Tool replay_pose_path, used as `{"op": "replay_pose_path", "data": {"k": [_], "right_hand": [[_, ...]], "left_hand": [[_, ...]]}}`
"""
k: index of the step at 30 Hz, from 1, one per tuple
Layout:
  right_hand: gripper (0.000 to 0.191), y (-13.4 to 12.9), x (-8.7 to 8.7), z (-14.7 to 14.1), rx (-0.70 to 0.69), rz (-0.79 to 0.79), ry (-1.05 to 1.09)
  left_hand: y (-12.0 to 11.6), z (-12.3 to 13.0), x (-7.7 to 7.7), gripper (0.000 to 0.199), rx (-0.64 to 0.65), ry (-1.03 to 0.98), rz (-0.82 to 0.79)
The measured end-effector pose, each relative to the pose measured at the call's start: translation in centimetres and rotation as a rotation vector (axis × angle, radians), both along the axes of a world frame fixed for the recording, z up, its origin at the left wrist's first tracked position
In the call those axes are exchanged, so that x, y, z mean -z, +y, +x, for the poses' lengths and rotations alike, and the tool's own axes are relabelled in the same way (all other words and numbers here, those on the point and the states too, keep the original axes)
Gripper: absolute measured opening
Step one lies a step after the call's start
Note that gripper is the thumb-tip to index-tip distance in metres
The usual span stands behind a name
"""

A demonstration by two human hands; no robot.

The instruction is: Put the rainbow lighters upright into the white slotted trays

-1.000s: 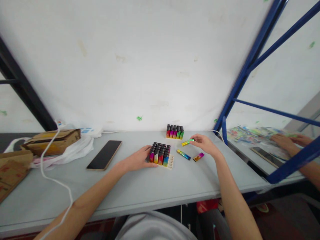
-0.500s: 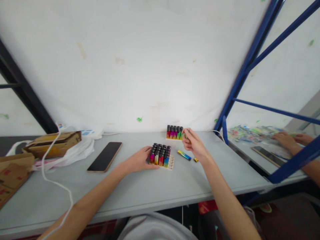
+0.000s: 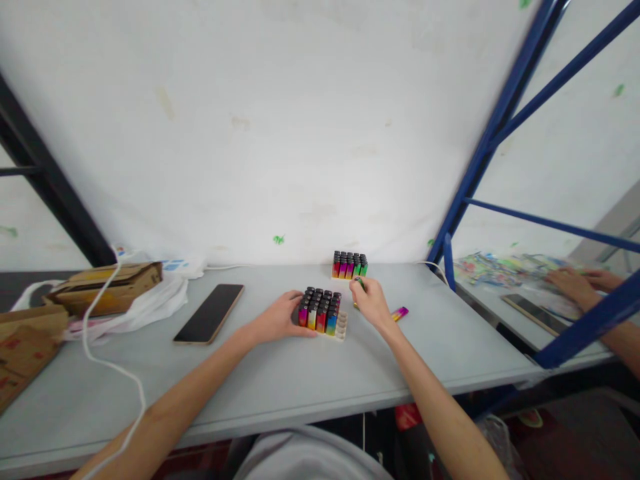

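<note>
Rows of multicoloured lighters (image 3: 318, 312) with black tops stand upright in a white tray (image 3: 342, 327), whose right-hand column shows bare round sockets. My left hand (image 3: 278, 320) is closed around the tray's left side, the thumb along the front and the fingers behind. Just right of and above the bare sockets, my right hand (image 3: 372, 303) pinches a green-topped lighter (image 3: 360, 283), mostly covered by the fingers. A pink-and-yellow lighter (image 3: 401, 313) lies on the table by my right wrist. Anything beneath that hand is hidden.
A second block of lighters (image 3: 349, 264) stands near the wall. Left of my hand lie a phone (image 3: 210, 313), a cardboard box (image 3: 107, 288) and a white cable (image 3: 117, 372). A blue metal frame (image 3: 480, 173) rises at right; beyond it another person's hands (image 3: 575, 283) handle small colourful items.
My right hand has moved left and slightly down toward the front tray, carrying the lighter. It now covers the blue-yellow lighter and uncovers the pink one. My left hand stays in place.
</note>
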State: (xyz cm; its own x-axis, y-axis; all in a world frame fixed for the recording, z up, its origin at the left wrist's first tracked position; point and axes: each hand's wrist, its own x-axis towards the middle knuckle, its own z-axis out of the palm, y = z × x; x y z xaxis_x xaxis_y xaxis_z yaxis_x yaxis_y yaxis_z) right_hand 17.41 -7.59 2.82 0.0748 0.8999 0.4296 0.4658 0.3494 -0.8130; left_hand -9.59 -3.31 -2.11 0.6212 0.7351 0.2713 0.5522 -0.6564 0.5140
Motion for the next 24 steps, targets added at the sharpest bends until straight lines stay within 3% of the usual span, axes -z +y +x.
{"op": "replay_pose_path", "data": {"k": [7,17,24], "right_hand": [[0.048,-0.1,-0.4,0.2,-0.001,0.051,0.004],[0.037,0.2,-0.1,0.5,-0.050,0.045,-0.022],[0.046,1.0,1.1,0.5,-0.238,-0.085,0.049]], "left_hand": [[0.1,-0.3,-0.6,0.091,-0.021,0.026,0.008],[0.3,-1.6,-1.2,0.090,0.015,0.065,-0.006],[0.0,-1.4,-1.4,0.088,0.016,0.072,-0.025]]}}
